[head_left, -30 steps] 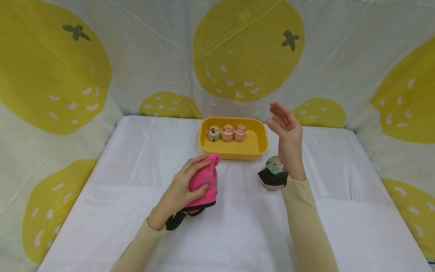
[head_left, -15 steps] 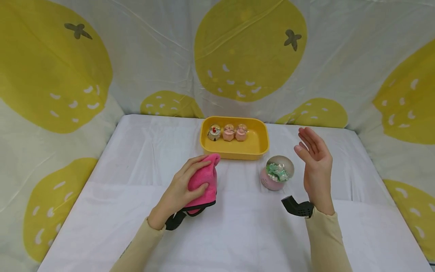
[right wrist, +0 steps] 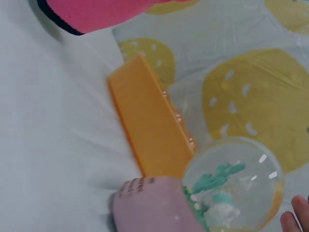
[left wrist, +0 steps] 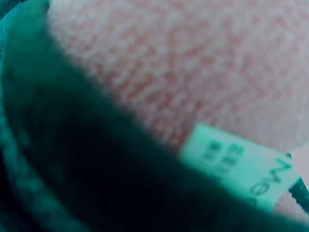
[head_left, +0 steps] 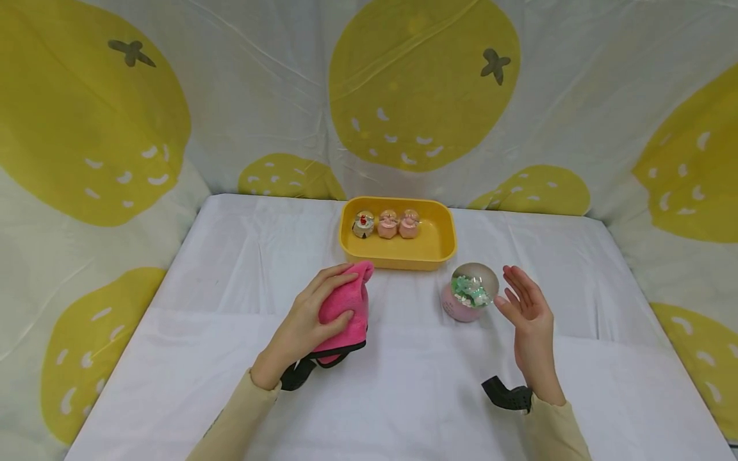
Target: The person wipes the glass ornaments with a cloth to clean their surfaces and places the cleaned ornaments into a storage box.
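One pink cloth (head_left: 349, 302), long axis directed forward, is gripped by the left hand (head_left: 303, 326); one upright snow globe (head_left: 469, 293) is noted beside the straight-fingered right hand (head_left: 532, 326).

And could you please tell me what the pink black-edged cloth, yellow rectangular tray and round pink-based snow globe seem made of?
Pink cloth: matte fabric, perhaps microfibre, given its fuzzy pile.
Yellow tray: probably smooth plastic, given its even colour and rounded corners.
Snow globe: clear, glossy dome with bright reflections, glass or plastic; opaque pink base, perhaps resin.
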Action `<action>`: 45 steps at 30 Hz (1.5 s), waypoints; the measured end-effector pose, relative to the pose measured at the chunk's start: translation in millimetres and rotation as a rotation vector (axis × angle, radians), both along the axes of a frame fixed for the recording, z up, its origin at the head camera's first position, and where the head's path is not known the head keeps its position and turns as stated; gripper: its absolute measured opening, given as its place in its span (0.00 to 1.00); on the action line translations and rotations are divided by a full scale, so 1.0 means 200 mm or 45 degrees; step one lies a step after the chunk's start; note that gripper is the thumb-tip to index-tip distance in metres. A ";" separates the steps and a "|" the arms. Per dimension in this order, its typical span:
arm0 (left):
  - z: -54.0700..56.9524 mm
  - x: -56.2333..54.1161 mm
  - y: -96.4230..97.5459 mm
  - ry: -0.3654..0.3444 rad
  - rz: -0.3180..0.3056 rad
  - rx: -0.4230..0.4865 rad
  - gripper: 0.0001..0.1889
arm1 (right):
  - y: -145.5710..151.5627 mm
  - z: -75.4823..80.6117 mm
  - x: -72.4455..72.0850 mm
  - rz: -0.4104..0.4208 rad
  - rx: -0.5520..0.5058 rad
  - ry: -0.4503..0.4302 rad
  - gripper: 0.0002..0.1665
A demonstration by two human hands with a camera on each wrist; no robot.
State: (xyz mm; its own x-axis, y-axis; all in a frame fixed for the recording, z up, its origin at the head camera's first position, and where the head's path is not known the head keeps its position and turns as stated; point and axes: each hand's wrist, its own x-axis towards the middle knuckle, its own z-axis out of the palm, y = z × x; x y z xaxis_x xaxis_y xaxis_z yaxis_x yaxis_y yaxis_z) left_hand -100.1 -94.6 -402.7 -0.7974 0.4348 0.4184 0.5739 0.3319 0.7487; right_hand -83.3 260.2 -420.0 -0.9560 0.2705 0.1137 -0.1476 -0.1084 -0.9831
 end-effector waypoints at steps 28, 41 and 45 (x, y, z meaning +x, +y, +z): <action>0.00 0.00 0.00 -0.014 0.026 0.020 0.32 | -0.05 -0.37 -0.07 0.126 0.375 -0.386 0.51; -0.02 0.01 -0.01 -0.052 0.038 0.030 0.33 | -0.06 -0.37 -0.09 0.036 0.688 -0.422 0.51; -0.02 0.00 -0.02 -0.037 0.057 0.034 0.32 | -0.04 -0.34 -0.09 0.046 0.667 -0.481 0.47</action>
